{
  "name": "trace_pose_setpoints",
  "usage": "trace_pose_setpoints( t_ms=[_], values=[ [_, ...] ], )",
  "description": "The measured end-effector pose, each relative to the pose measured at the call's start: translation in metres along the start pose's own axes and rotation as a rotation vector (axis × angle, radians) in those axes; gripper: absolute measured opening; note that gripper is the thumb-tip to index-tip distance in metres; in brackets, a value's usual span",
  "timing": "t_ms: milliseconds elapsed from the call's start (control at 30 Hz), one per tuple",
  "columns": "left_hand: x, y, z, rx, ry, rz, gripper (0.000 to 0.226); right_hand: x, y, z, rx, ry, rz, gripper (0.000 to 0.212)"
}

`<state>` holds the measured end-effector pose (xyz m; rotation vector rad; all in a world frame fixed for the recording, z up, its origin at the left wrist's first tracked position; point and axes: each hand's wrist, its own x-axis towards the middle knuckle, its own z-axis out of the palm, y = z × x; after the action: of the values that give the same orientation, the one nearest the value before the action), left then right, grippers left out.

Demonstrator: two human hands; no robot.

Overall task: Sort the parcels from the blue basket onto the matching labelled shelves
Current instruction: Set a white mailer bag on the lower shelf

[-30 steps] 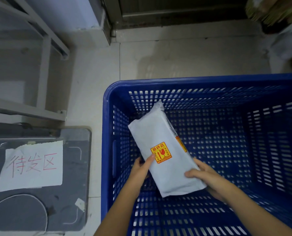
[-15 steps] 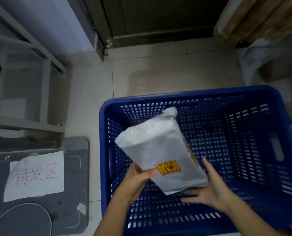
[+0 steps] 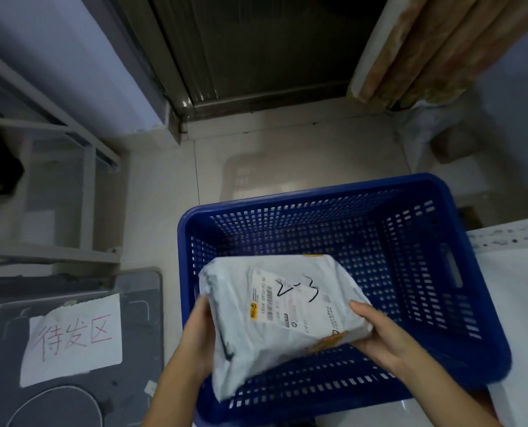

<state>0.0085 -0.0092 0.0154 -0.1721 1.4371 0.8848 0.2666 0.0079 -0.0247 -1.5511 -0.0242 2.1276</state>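
Grey poly-mailer parcel (image 3: pixel 282 315) now flipped, shipping label with handwritten "2-3" facing up. Left hand (image 3: pixel 196 337) and right hand (image 3: pixel 380 332) are gripping its ends above the blue basket (image 3: pixel 460 303); probably reading the shelf code.

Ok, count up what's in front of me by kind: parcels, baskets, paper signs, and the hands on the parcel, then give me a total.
Parcels: 1, the grey parcel marked 2-3
Baskets: 1, the blue basket
Paper signs: 1, the handwritten paper sign
Hands: 2, the left hand and right hand, each holding one side of the parcel
Total: 5
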Motion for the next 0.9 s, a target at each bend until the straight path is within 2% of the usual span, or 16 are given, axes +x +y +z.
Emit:
trace_pose_setpoints(
  t_ms=[33, 100, 133, 267, 333, 400, 500, 567, 700, 800, 900],
  values=[
    [-0.003, 0.001, -0.002, -0.042, -0.046, -0.007, 0.052, -0.001, 0.000, -0.002, 0.005, 0.000, -0.034, 0.098],
    [-0.017, 0.003, -0.008, -0.050, -0.179, -0.036, 0.071, -0.003, 0.000, -0.006, 0.006, 0.022, -0.094, 0.076],
    [-0.019, 0.003, -0.011, 0.029, -0.216, -0.030, 0.073, -0.005, -0.001, -0.008, -0.008, 0.029, -0.117, 0.072],
    [-0.025, -0.002, -0.008, 0.431, -0.160, 0.084, 0.055, -0.016, -0.004, -0.011, -0.099, -0.007, -0.163, 0.108],
    [-0.029, -0.001, -0.006, 0.501, -0.135, 0.097, 0.052, -0.024, -0.009, -0.010, -0.198, -0.005, -0.179, 0.106],
    [-0.040, 0.008, -0.003, 0.550, -0.126, 0.110, 0.047, -0.037, -0.019, -0.007, -0.331, 0.013, -0.194, 0.088],
    [-0.067, 0.021, 0.005, 0.580, -0.170, 0.118, 0.038, -0.070, -0.038, 0.006, -0.430, 0.087, -0.235, 0.039],
    [-0.093, 0.028, 0.019, 0.606, -0.182, 0.137, 0.031, -0.101, -0.050, 0.020, -0.479, 0.144, -0.291, 0.019],
    [-0.155, 0.036, 0.058, 0.662, -0.093, 0.298, 0.024, -0.175, -0.068, 0.041, -0.553, 0.237, -0.415, 0.022],
    [-0.204, 0.053, 0.083, 0.683, -0.021, 0.475, 0.032, -0.239, -0.080, 0.052, -0.523, 0.239, -0.466, 0.023],
    [-0.248, 0.065, 0.104, 0.699, -0.062, 0.649, 0.040, -0.298, -0.085, 0.066, -0.471, 0.341, -0.562, 0.025]
  ],
)
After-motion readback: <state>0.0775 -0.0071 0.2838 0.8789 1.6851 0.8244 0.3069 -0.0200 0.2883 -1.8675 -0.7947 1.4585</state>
